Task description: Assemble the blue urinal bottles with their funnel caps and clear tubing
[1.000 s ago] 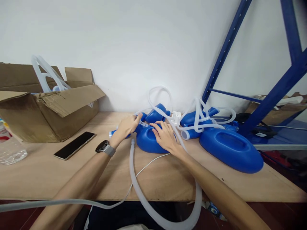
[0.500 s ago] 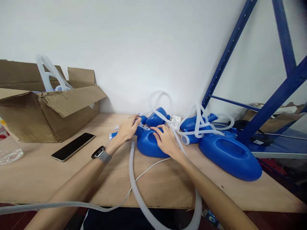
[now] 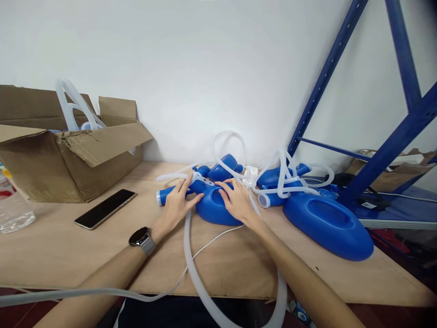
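A blue plastic urinal bottle (image 3: 213, 210) lies on its side in front of me, with a white slotted strap (image 3: 207, 181) at its neck. My left hand (image 3: 177, 202) straddles the neck end, index finger along one side and thumb against the other. My right hand (image 3: 237, 200) holds the body, fingertips curled over its recessed grip. A thick translucent hose (image 3: 189, 246) starts near the neck and loops down past the table edge; whether it joins the bottle is hidden. Beside my left fingers lies a blue tube-shaped piece (image 3: 164, 196) with a whitish end.
Another large blue bottle (image 3: 327, 223) lies at the right, near more blue bottles (image 3: 273, 176) with tangled white hoses (image 3: 283, 171). A phone (image 3: 105, 208) and an open cardboard box (image 3: 85, 168) are at left. A blue metal rack (image 3: 385, 150) stands right. A thin white cable (image 3: 208, 243) crosses the table.
My left hand has drawn back toward me and down from the top of the neck, baring the neck and the white hose behind. My right hand stays on the bottle.
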Available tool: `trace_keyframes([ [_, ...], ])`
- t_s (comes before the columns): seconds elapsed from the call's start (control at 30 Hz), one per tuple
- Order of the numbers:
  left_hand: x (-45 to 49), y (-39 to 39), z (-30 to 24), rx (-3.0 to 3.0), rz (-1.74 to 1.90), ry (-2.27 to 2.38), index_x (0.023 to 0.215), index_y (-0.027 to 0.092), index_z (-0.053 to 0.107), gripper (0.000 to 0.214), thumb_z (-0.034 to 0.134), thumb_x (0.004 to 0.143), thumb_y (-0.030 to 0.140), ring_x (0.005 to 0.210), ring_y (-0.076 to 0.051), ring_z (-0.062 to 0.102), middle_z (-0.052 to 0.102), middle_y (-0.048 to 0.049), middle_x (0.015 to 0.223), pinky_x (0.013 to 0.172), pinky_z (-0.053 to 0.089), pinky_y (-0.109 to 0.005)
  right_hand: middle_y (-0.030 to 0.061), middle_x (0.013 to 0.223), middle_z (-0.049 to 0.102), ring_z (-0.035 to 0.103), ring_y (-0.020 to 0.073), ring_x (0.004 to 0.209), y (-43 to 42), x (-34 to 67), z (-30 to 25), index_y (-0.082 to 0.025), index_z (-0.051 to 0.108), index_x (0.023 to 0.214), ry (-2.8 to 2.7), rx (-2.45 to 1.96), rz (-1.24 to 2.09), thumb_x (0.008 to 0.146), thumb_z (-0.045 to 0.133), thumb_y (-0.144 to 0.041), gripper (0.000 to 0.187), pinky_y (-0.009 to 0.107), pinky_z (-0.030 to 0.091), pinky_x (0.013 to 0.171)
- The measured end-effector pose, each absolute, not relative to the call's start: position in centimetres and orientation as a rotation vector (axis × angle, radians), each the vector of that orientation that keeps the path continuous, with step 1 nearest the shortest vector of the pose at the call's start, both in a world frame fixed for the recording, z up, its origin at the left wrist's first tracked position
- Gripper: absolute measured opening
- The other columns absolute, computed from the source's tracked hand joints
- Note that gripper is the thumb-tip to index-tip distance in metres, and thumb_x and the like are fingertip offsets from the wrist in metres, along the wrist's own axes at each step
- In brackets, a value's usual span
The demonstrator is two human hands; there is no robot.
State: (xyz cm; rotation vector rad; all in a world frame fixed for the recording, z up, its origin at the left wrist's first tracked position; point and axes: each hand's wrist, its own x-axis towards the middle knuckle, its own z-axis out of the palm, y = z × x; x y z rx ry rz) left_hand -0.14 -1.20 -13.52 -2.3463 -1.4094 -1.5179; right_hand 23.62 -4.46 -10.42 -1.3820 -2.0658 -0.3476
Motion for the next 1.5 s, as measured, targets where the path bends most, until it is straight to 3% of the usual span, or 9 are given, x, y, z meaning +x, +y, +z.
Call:
trace_keyframes([
  [0.17,1.0,-0.9,-12.9,-2.392,-1.638,-1.408,0.161,0.026,0.035,0.079,0.067,0.094,0.052,0.124,-0.031,0.064,0.065,-0.0132,0.139,0.105,0.05,-0.043,0.011,0.125,0.063,0.061,0.0273,0.116,-4.2,23.8,-10.4,-0.029,0.066,0.136,-2.095,-1.349,-0.322,0.108,0.043,-0.033,0.037,0.043,0.048,0.102],
  [0.4,1.5,-1.0,-13.1,-2.374,-1.782,-1.426,0.157,0.024,0.043,0.071,0.065,0.095,0.051,0.131,-0.031,0.06,0.06,-0.0146,0.148,0.109,0.048,-0.044,0.0115,0.125,0.063,0.06,0.0281,0.12,-3.8,23.8,-10.8,-0.028,0.067,0.133,-2.082,-1.314,-0.319,0.107,0.044,-0.031,0.036,0.045,0.047,0.104],
  [0.57,1.8,-0.8,-13.1,-2.36,-1.865,-1.474,0.151,0.022,0.051,0.066,0.065,0.094,0.052,0.121,-0.03,0.065,0.063,-0.0142,0.144,0.097,0.055,-0.042,0.0116,0.123,0.063,0.061,0.0279,0.118,-3.9,23.7,-10.8,-0.027,0.068,0.132,-2.062,-1.297,-0.312,0.107,0.044,-0.03,0.035,0.045,0.048,0.102],
  [0.77,2.0,-1.0,-11.7,-2.385,-1.818,-1.56,0.144,0.024,0.057,0.062,0.07,0.09,0.05,0.121,-0.032,0.064,0.067,-0.013,0.137,0.103,0.05,-0.047,0.0105,0.122,0.064,0.061,0.0273,0.116,-4.3,23.4,-10.5,-0.029,0.068,0.131,-2.036,-1.338,-0.285,0.107,0.045,-0.032,0.033,0.044,0.046,0.103],
  [0.9,2.8,-1.1,-9.6,-2.417,-1.884,-1.714,0.128,0.026,0.066,0.052,0.069,0.086,0.057,0.122,-0.032,0.062,0.07,-0.0084,0.129,0.109,0.044,-0.047,0.0096,0.12,0.064,0.061,0.0273,0.116,-4.4,23.0,-9.9,-0.029,0.066,0.131,-2.014,-1.402,-0.238,0.106,0.047,-0.045,0.035,0.043,0.046,0.103],
  [1.07,3.8,-0.8,-8.2,-2.334,-2.096,-1.872,0.105,0.023,0.068,0.047,0.061,0.087,0.066,0.102,-0.028,0.068,0.074,-0.0059,0.108,0.096,0.05,-0.041,0.008,0.111,0.071,0.069,0.0268,0.103,-3.4,22.1,-8.0,-0.026,0.068,0.117,-2.025,-1.562,-0.063,0.104,0.035,-0.066,0.053,0.037,0.049,0.087],
  [1.2,3.9,-0.5,-8.8,-2.212,-1.922,-1.87,0.107,0.025,0.066,0.041,0.074,0.079,0.054,0.103,-0.03,0.068,0.074,-0.0052,0.108,0.094,0.051,-0.043,0.0111,0.097,0.077,0.072,0.0336,0.095,-2.2,21.4,-6.6,-0.023,0.07,0.111,-2.033,-1.758,-0.041,0.091,0.047,-0.08,0.065,0.038,0.048,0.078],
  [1.33,3.6,-0.2,-9.7,-2.165,-1.742,-1.838,0.117,0.028,0.066,0.04,0.07,0.085,0.051,0.102,-0.032,0.07,0.076,-0.0056,0.107,0.091,0.052,-0.044,0.013,0.102,0.078,0.072,0.0334,0.099,-1.5,21.3,-6.0,-0.021,0.073,0.108,-2.056,-1.804,0.028,0.095,0.049,-0.071,0.057,0.036,0.048,0.078],
  [1.5,3.5,0.0,-10.0,-2.145,-1.67,-1.86,0.121,0.028,0.067,0.044,0.067,0.088,0.056,0.106,-0.035,0.071,0.077,-0.0081,0.109,0.091,0.052,-0.045,0.0167,0.111,0.078,0.071,0.0355,0.109,-1.5,21.3,-5.7,-0.019,0.077,0.103,-2.032,-1.832,0.082,0.088,0.05,-0.081,0.07,0.038,0.05,0.085],
])
